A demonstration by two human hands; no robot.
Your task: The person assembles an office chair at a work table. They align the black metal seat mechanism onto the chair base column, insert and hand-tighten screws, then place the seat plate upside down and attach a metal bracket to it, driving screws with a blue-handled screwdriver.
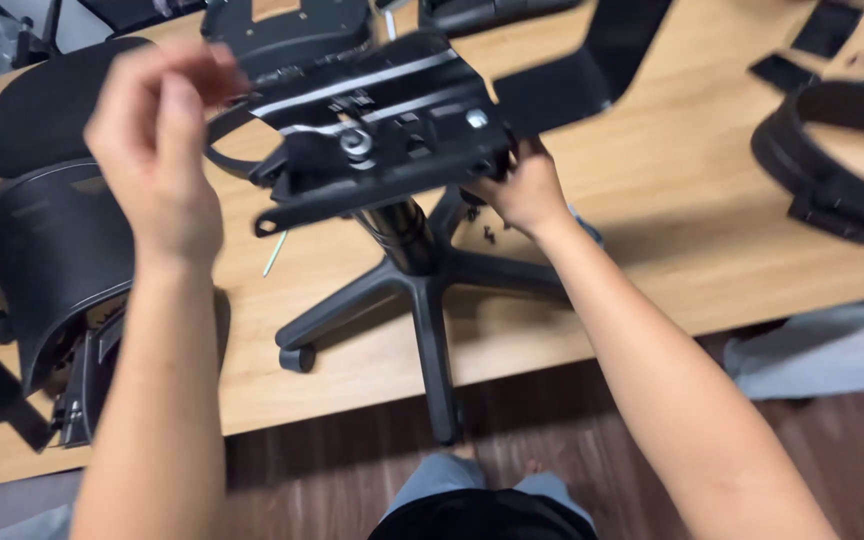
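A black metal chair mechanism plate (372, 120) sits tilted on top of the gas cylinder (399, 228) of a black five-star chair base (422, 290) that stands on a wooden table (652, 230). My right hand (522, 190) grips the plate's right underside edge. My left hand (157, 140) is raised at the plate's left end, fingers pinched near the curved lever; whether it holds something small is blurred.
A black chair seat and backrest (47, 230) lie at the left. Black armrest parts (832, 160) rest at the right edge. Small screws (489, 235) lie beside the base. A grey cloth (832, 350) lies on the dark wood floor (352, 460).
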